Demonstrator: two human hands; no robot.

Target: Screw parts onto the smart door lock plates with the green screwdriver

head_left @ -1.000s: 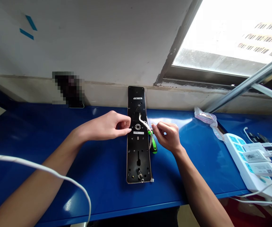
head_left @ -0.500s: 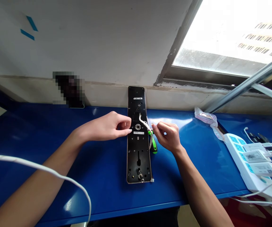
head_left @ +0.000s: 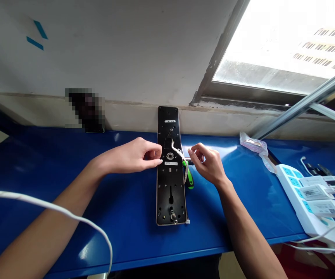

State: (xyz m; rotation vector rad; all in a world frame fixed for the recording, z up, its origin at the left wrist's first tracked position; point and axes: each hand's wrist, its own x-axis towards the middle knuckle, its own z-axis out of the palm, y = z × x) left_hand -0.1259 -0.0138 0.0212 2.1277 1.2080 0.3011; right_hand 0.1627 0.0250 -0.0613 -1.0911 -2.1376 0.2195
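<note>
A long black door-lock panel lies back side up on the blue bench, its far end against the wall. My left hand rests at the panel's left edge with fingers pinched together near the round metal spindle hole. A white ribbon cable curls up from the panel toward the right. My right hand hovers just right of the panel, fingers loosely curled and apart, beside a green-handled screwdriver lying along the panel's right edge.
A white power strip with several plugged-in adapters sits at the right end of the bench. A small plastic bag lies near the window frame. A white cable crosses the lower left foreground. A dark pixelated object stands at the wall.
My right hand lifted slightly and its fingers spread apart, moving up from the screwdriver. My left hand and the panel stayed still.
</note>
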